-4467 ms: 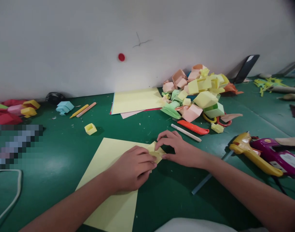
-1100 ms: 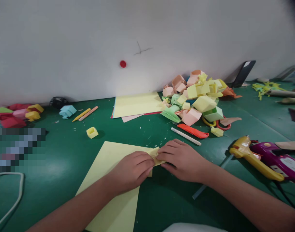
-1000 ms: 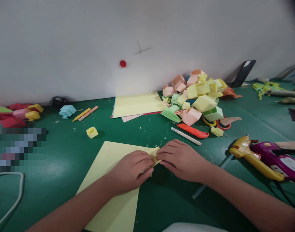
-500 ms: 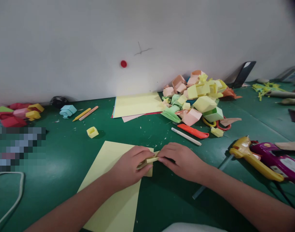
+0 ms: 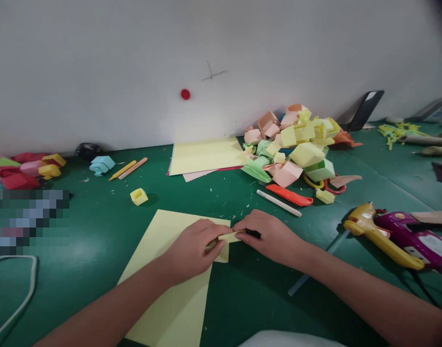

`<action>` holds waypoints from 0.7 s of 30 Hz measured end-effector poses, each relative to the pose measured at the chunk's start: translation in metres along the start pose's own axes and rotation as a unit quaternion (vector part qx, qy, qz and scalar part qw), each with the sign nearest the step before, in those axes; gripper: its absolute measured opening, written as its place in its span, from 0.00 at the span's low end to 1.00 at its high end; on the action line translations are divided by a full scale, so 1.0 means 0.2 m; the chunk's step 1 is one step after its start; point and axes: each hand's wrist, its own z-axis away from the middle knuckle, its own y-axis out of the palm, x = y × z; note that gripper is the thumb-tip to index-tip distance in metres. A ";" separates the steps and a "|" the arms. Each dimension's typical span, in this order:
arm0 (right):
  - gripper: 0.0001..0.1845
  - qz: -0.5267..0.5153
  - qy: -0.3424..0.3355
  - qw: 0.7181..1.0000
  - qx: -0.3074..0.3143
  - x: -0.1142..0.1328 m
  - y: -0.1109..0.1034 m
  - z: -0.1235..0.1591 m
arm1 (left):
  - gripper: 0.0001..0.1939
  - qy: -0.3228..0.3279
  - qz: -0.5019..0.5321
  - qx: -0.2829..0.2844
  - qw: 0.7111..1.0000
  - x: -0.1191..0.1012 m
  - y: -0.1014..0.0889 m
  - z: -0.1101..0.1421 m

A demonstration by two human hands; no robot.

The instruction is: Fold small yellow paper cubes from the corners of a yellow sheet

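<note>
A small folded strip of pale yellow paper [image 5: 228, 237] is pinched between both hands above the table. My left hand [image 5: 196, 250] is closed on its left part, fingers curled so that some of the paper is hidden. My right hand [image 5: 269, 237] grips the other end between thumb and fingertips. Beneath my left hand lies a large pale yellow sheet [image 5: 173, 308], with one edge running toward the table's front. A small open yellow paper box [image 5: 139, 196] sits beyond the sheet, apart from both hands.
Folded paper boxes [image 5: 296, 140] are heaped at the back right, near an orange cutter [image 5: 290, 195] and a white pen [image 5: 278, 203]. A yellow glue gun [image 5: 383, 236] with a glue stick lies right. Stacked paper sheets [image 5: 206, 156] lean at the wall; two pencils [image 5: 128, 169] lie left.
My right fingers have shifted slightly on the paper, and the strip now lies flatter between the two hands. My left hand has stayed nearly still.
</note>
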 end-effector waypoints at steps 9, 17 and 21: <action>0.05 0.000 0.004 1.000 -0.015 0.00 0.00 -0.01 | 0.09 0.011 0.007 -0.020 1.000 0.01 0.00 -0.02; 0.08 0.005 -0.049 0.999 0.007 -0.01 -0.01 0.00 | 0.13 0.055 0.007 0.012 0.998 0.01 0.00 -0.03; 0.06 0.038 -0.021 0.999 0.009 -0.02 0.02 0.00 | 0.12 0.024 0.005 -0.014 1.000 0.02 0.02 -0.03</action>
